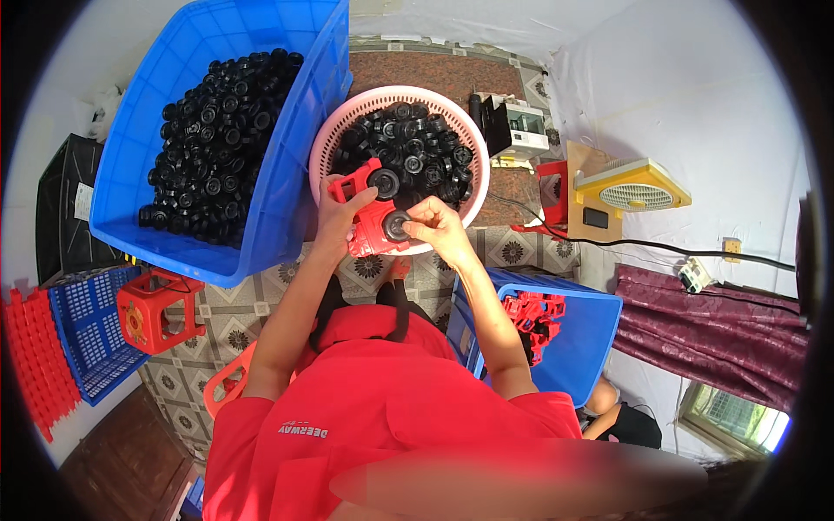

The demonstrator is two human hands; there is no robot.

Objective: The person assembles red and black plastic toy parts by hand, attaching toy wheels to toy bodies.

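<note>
My left hand (337, 217) grips a red plastic toy truck body (371, 232) by its left side, just over the near rim of a pink basket. One black wheel (383, 182) sits on the truck's far end, and a second black wheel (396, 226) is at its near end. The fingers of my right hand (440, 229) are closed on that second wheel, pressed against the truck's side. The pink basket (323, 156) holds a heap of loose black wheels (413, 143). Whether the wheels are fully seated cannot be seen.
A large blue bin (261, 208) of black wheels stands at the left. Another blue bin (595, 334), with red truck bodies (534, 321), is at my right. A red stool (161, 310), a yellow fan (638, 187) and a cable (651, 247) are around. A person (630, 425) is at lower right.
</note>
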